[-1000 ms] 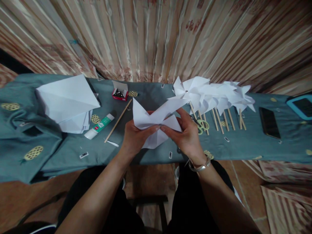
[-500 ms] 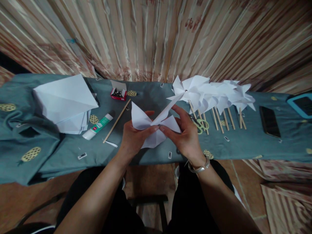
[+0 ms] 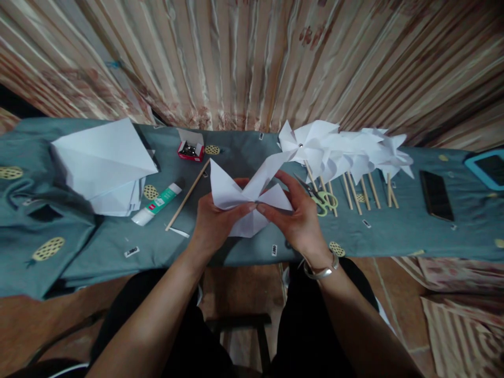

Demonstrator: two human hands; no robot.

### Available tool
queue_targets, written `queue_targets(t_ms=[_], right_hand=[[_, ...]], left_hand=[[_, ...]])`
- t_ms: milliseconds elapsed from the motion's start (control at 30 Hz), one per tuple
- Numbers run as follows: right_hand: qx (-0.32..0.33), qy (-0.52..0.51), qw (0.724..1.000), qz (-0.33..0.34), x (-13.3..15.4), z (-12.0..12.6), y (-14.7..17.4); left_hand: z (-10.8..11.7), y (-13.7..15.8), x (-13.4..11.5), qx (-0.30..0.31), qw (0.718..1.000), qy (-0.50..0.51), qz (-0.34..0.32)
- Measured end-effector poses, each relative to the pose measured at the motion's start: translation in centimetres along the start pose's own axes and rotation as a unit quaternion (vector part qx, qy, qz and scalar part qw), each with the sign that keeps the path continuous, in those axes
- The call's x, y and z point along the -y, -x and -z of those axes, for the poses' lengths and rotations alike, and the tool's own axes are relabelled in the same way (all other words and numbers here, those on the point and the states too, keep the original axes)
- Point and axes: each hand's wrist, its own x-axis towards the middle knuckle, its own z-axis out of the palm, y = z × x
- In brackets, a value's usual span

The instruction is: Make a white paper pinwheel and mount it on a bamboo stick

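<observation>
Between my hands is a white paper pinwheel [image 3: 246, 227], held above the cloth with its blades spread. My left hand [image 3: 216, 218] grips it from the left, the thumb pressed near its centre. From the other side my right hand [image 3: 295, 210] pinches it, thumb tip almost touching the left one. A small dark spot shows at the centre between the thumbs; I cannot make out what it is. Fingers behind the paper are partly hidden. A wooden stick [image 3: 188, 195] lies left of my left hand, and green-handled scissors [image 3: 326, 202] lie just right of my right hand.
Finished pinwheels [image 3: 346, 149] on sticks overlap at the back right. A phone [image 3: 436, 195] and a blue-framed device [image 3: 488, 168] lie farther right. On the left are a paper stack [image 3: 106, 155], a glue stick [image 3: 156, 205] and a red box of pins [image 3: 191, 149].
The upright blade of the held pinwheel has opened slightly wider. Both hands keep nearly the same place and hold.
</observation>
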Motion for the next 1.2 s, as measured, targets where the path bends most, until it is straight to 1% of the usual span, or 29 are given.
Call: queue_targets(t_ms=[100, 300, 400, 533, 833, 1067, 1200], right_hand=[[0.000, -0.019, 1.000, -0.008, 0.0, -0.1, -0.1], [-0.004, -0.025, 0.999, -0.021, 0.0, -0.2, -0.1], [-0.004, -0.026, 0.999, -0.028, 0.0, -0.2, -0.2], [-0.005, -0.024, 0.999, -0.021, -0.3, -0.3, -0.3], [0.017, -0.032, 0.999, -0.025, -1.3, -0.4, -0.4], [0.002, -0.038, 0.999, -0.030, -1.4, -0.6, -0.4], [0.006, -0.029, 0.999, -0.035, -1.4, -0.7, -0.4]], left_hand=[[-0.1, 0.1, 0.0, 0.002, 1.000, 0.005, -0.003], [0.0, 0.2, -0.1, -0.020, 1.000, -0.021, -0.003], [0.0, 0.3, -0.1, -0.017, 0.999, -0.029, -0.015], [0.0, 0.3, -0.2, -0.013, 0.999, -0.037, -0.031], [0.1, 0.4, -0.2, -0.029, 0.997, -0.063, -0.021], [0.2, 0.4, 0.1, -0.028, 0.996, -0.079, -0.044], [0.1, 0.4, -0.1, -0.028, 0.996, -0.077, -0.037]])
